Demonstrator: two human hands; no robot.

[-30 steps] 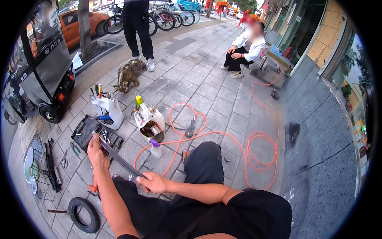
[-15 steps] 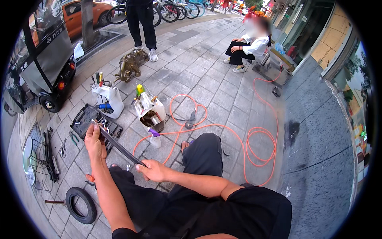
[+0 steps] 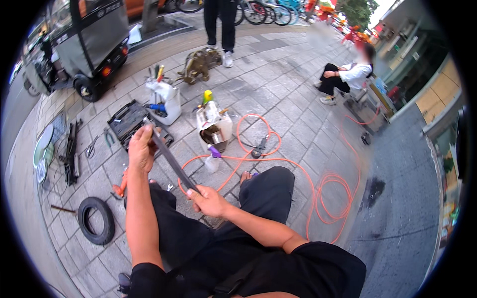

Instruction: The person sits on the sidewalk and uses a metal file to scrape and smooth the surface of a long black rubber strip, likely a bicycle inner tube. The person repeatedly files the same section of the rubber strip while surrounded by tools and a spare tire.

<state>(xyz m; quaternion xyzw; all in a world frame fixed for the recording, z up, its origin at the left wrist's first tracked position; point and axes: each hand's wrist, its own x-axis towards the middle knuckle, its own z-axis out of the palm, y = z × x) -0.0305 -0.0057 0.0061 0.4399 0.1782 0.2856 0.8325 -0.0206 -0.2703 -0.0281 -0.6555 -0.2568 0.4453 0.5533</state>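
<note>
As I watch head view, white jug (image 3: pixel 172 107) holds tools (image 3: pixel 160 74); cut-open jug (image 3: pixel 226 130) beside it, silvery piece. Left hand (image 3: pixel 141 155) pinches far end of dark strip (image 3: pixel 174 163); right hand (image 3: pixel 211 202) closed around near end, strip slanting between. Tyre (image 3: pixel 108 223) lies left; orange hose (image 3: pixel 285 160) loops across paving (image 3: pixel 298 134), grey wall (image 3: pixel 402 203) bounding right.
</note>
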